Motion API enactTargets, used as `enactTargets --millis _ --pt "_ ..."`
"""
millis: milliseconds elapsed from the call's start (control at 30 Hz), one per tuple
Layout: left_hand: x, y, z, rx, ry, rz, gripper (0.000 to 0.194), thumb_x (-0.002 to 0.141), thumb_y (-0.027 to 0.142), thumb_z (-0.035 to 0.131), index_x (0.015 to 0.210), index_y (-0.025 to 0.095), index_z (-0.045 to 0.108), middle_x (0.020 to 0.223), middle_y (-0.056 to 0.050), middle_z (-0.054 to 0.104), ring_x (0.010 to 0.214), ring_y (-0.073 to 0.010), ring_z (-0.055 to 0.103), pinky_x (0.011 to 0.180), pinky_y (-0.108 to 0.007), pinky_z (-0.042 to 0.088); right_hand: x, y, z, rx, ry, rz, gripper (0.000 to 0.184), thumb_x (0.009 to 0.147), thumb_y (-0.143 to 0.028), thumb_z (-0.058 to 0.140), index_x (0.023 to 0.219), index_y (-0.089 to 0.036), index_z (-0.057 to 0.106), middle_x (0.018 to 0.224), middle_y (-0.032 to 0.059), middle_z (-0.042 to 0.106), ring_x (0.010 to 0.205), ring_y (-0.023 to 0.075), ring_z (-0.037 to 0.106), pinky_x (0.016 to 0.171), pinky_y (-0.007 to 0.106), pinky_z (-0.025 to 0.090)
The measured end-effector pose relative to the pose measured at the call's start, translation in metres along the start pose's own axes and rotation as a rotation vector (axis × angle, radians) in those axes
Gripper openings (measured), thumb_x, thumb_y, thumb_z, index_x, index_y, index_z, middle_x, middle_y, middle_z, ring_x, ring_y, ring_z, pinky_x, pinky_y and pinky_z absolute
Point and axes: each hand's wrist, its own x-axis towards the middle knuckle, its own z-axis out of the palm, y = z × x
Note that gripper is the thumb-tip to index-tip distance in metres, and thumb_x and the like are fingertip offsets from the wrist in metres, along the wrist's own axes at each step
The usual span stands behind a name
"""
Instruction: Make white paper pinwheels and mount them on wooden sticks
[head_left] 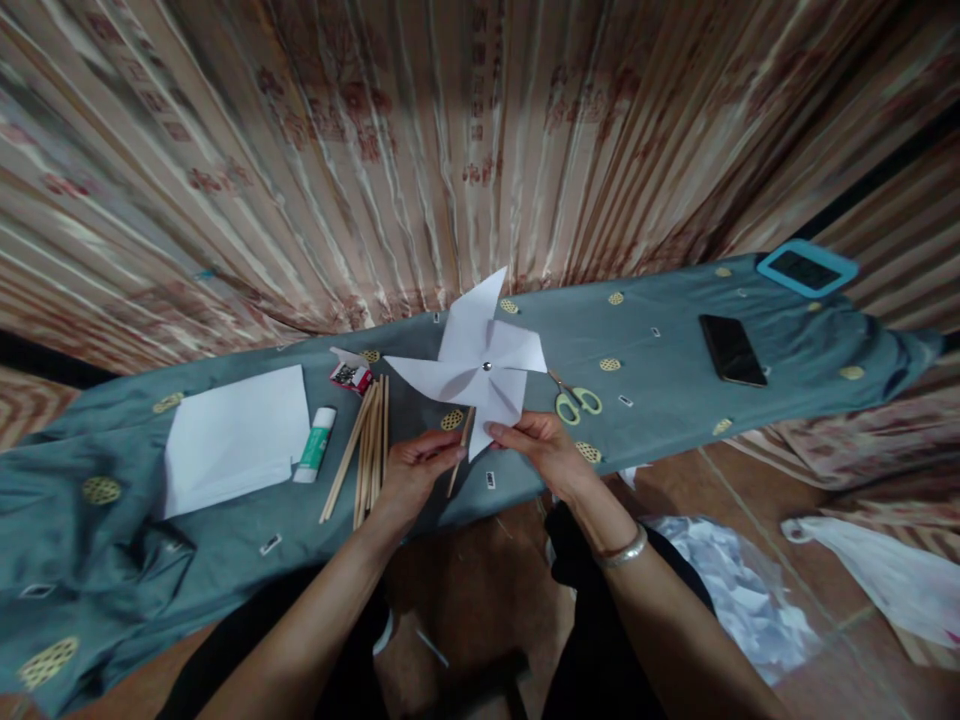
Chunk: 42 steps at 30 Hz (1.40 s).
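Observation:
A white paper pinwheel (465,350) with a silver pin at its centre is held up over the cloth-covered table. My left hand (420,465) pinches a thin wooden stick (463,440), whose upper part goes behind the paper. With thumb and fingers, my right hand (536,445) grips the pinwheel's lower blade. Left of my hands lie several loose wooden sticks (369,450) and an opened small red box (351,374) of pins. Yellow-green scissors (576,400) rest just right of the pinwheel.
Farther left are a glue stick (316,445) and white paper sheets (236,435). A black phone (733,350) and a blue-framed device (807,268) lie to the right on the green tablecloth (660,390). On the floor sits a clear bag of paper scraps (739,590). Curtains hang behind.

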Motion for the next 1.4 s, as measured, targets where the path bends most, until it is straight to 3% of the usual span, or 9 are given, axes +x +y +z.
enactTargets --millis 200,367,567,667,800,867,1000,1167,1400 --pt "-0.002 -0.001 0.002 0.049 -0.1 0.044 0.022 0.063 0.035 0.079 0.079 0.019 0.08 0.086 -0.005 0.076 0.087 -0.0227 0.067 0.086 -0.032 0.047 0.0 0.007 0.004 -0.129 -0.075 -0.078 0.028 0.07 -0.049 0.076 0.067 -0.021 0.075 0.068 0.0009 0.074 0.064 0.0138 0.064 0.067 0.029 0.053" --pt "-0.001 -0.007 0.002 0.11 -0.106 0.075 0.016 0.065 0.034 0.077 0.07 0.019 0.078 0.076 -0.003 0.074 0.079 -0.0205 0.064 0.077 -0.029 0.047 -0.002 0.011 0.005 -0.394 -0.036 -0.153 0.036 0.079 -0.049 0.068 0.058 -0.02 0.069 0.062 0.0026 0.07 0.059 0.0139 0.061 0.055 0.026 0.046" --pt "-0.001 -0.001 0.001 0.033 -0.061 0.007 0.024 0.061 0.036 0.08 0.077 0.018 0.078 0.08 -0.004 0.076 0.083 -0.0211 0.066 0.083 -0.031 0.048 -0.007 -0.003 -0.012 -0.478 -0.102 -0.152 0.042 0.076 -0.057 0.069 0.06 -0.018 0.071 0.055 -0.0001 0.065 0.051 0.01 0.052 0.051 0.023 0.039" --pt "0.0 0.002 -0.001 -0.036 -0.01 -0.033 0.031 0.054 0.036 0.084 0.079 0.018 0.079 0.085 -0.006 0.077 0.087 -0.0236 0.069 0.088 -0.034 0.049 -0.005 -0.016 -0.033 -0.414 -0.018 -0.215 0.044 0.075 -0.059 0.069 0.057 -0.019 0.069 0.056 0.0009 0.067 0.053 0.0112 0.055 0.056 0.025 0.043" --pt "-0.001 0.001 -0.001 -0.031 -0.012 -0.054 0.03 0.051 0.035 0.084 0.077 0.02 0.079 0.085 -0.005 0.078 0.088 -0.0246 0.07 0.088 -0.036 0.05 0.004 -0.021 -0.052 -0.262 0.348 -0.36 0.029 0.068 -0.051 0.078 0.071 -0.022 0.074 0.07 0.0018 0.073 0.063 0.0143 0.062 0.065 0.029 0.05" --pt "-0.002 0.0 0.0 -0.007 -0.037 -0.056 0.027 0.053 0.033 0.083 0.077 0.02 0.079 0.084 -0.005 0.078 0.088 -0.0241 0.07 0.088 -0.035 0.05 0.008 -0.017 -0.055 -0.197 0.41 -0.393 0.029 0.064 -0.045 0.082 0.084 -0.024 0.075 0.082 0.0023 0.076 0.074 0.0163 0.066 0.074 0.032 0.053" --pt "-0.003 -0.002 0.002 0.007 -0.044 -0.057 0.027 0.053 0.031 0.082 0.077 0.019 0.079 0.082 -0.005 0.078 0.087 -0.0239 0.07 0.089 -0.036 0.05 0.013 -0.008 -0.053 -0.105 0.346 -0.356 0.034 0.062 -0.04 0.084 0.092 -0.026 0.075 0.088 0.0019 0.077 0.084 0.0176 0.07 0.084 0.034 0.053" --pt "-0.001 -0.001 0.0 0.004 0.029 -0.049 0.029 0.049 0.031 0.084 0.075 0.02 0.079 0.082 -0.006 0.078 0.084 -0.0231 0.07 0.088 -0.036 0.052 0.012 -0.007 -0.047 -0.058 0.318 -0.307 0.029 0.059 -0.039 0.086 0.083 -0.025 0.075 0.075 -0.0006 0.076 0.071 0.0147 0.068 0.073 0.03 0.053" --pt "0.002 -0.002 -0.002 -0.008 0.026 0.0 0.024 0.052 0.03 0.082 0.074 0.021 0.079 0.083 -0.005 0.078 0.083 -0.0209 0.069 0.083 -0.032 0.053 0.006 -0.011 -0.036 -0.002 0.258 -0.218 0.03 0.057 -0.042 0.087 0.079 -0.025 0.075 0.067 -0.0019 0.074 0.064 0.0132 0.065 0.066 0.026 0.051"
